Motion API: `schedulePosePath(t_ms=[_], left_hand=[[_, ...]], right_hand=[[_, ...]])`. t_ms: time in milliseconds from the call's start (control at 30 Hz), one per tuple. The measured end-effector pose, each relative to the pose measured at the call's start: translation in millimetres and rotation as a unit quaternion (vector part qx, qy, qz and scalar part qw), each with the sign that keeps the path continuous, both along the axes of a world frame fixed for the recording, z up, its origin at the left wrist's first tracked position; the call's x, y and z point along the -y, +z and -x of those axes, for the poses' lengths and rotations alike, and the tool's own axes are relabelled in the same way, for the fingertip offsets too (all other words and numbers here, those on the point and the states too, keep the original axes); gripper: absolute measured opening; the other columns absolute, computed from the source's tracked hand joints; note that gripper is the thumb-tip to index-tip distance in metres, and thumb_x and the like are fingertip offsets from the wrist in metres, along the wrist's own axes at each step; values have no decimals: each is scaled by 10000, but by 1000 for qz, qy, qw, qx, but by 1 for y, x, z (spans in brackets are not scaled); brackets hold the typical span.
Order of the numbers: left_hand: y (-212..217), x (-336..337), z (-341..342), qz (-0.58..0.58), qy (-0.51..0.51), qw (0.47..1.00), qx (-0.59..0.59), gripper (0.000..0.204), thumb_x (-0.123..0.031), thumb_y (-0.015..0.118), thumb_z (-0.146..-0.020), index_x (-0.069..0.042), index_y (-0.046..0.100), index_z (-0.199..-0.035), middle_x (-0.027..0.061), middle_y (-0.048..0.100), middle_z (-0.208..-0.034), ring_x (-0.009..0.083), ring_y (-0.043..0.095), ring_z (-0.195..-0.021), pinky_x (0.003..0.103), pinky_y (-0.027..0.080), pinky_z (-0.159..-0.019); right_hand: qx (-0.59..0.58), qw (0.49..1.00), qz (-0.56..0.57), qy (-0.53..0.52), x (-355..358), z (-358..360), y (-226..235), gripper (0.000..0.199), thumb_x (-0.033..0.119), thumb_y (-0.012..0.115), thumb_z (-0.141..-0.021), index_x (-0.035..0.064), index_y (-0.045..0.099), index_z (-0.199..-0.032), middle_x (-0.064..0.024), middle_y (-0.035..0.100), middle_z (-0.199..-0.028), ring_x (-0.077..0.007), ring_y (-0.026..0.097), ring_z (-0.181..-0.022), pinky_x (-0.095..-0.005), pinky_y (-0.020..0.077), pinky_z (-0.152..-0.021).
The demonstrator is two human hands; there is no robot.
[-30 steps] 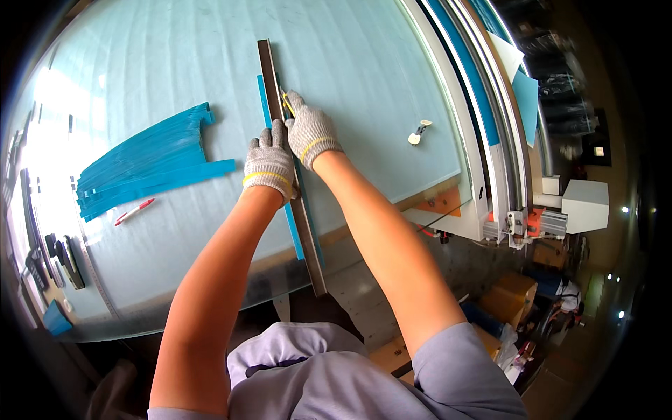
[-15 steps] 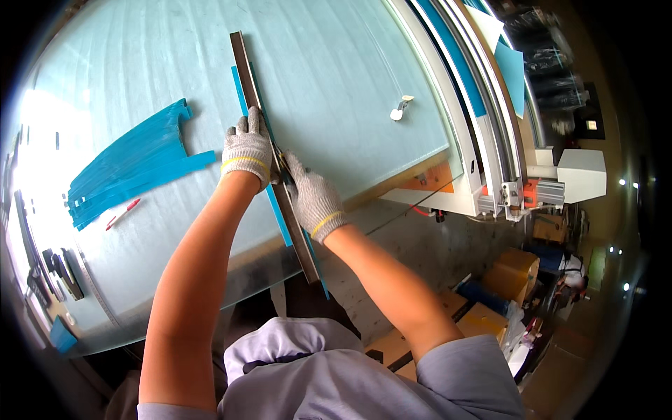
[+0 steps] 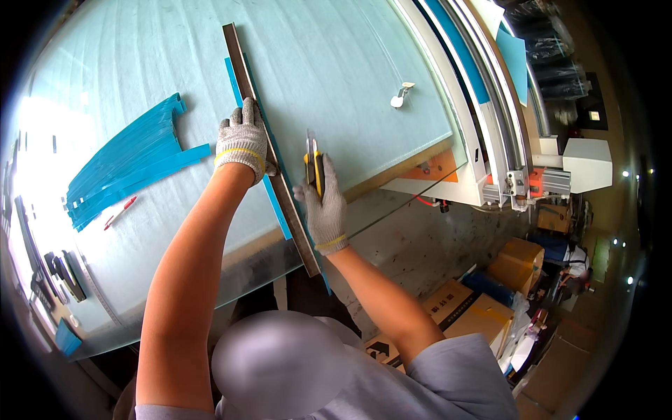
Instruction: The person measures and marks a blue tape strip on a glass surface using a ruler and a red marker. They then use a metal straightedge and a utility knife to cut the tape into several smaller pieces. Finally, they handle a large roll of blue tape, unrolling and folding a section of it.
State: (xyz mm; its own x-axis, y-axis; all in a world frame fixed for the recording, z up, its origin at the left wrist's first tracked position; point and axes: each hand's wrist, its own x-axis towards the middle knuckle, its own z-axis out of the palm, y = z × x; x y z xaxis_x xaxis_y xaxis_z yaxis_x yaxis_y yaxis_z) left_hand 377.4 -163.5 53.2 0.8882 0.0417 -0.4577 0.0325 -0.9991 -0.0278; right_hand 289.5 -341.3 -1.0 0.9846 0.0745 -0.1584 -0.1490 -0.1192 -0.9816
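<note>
Brown cardboard boxes [image 3: 519, 260] stand on the floor at lower right, one flat carton [image 3: 448, 315] bearing black printed marks beside them.

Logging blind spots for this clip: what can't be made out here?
Head view:
- Utility knife blade tip: too small to tell whether it touches the sheet.
- Right hand grip: fingers hidden behind its back.
- Ruler under the left hand: covered by the glove.
- Red pen: tiny, glare-washed.

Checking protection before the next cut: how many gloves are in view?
2. One on the left hand, pressing the ruler; one on the right hand, holding the knife. No others show.
</note>
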Motion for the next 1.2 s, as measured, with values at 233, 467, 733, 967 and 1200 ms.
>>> schedulePosePath(t_ms=[233,467,733,967,1200], left_hand=[[3,6,-1,10,6,1000,5,1351,-487,944,-564,48,204,-1560,180,213,-1641,349,304,-1475,462,326,-1178],[3,1,-3,25,27,999,-12,1372,-444,967,-526,12,206,-1572,166,182,-1655,359,286,-1483,482,309,-1194],[2,2,-3,26,29,999,-10,1370,-448,966,-524,-3,209,-1575,162,174,-1656,358,285,-1483,486,307,-1195],[4,3,0,8,8,1000,5,1340,-505,938,-574,60,217,-1551,191,236,-1624,351,322,-1462,465,336,-1171],[2,3,-4,9,35,999,-26,1391,-474,965,-518,-7,196,-1579,150,153,-1665,345,254,-1501,484,293,-1211]], right_hand=[[152,977,36,-148,24,-120,3,548,91,558,-1009,-24,351,-1503,-207,568,-1351,-261,617,-1120,-366,491,-991],[-94,992,32,81,56,9,34,559,20,631,-923,79,508,-1465,-71,688,-1164,-85,608,-776,-256,536,-676],[-210,938,86,262,105,16,48,564,5,647,-886,89,551,-1435,-60,711,-1176,-74,596,-724,-243,525,-640],[-130,968,146,156,132,-45,42,573,-8,633,-882,122,559,-1434,-33,709,-1115,-75,560,-639,-250,517,-593],[19,983,170,-69,92,-116,46,491,-5,626,-904,77,574,-1385,-65,694,-1073,-128,638,-788,-281,555,-691]])
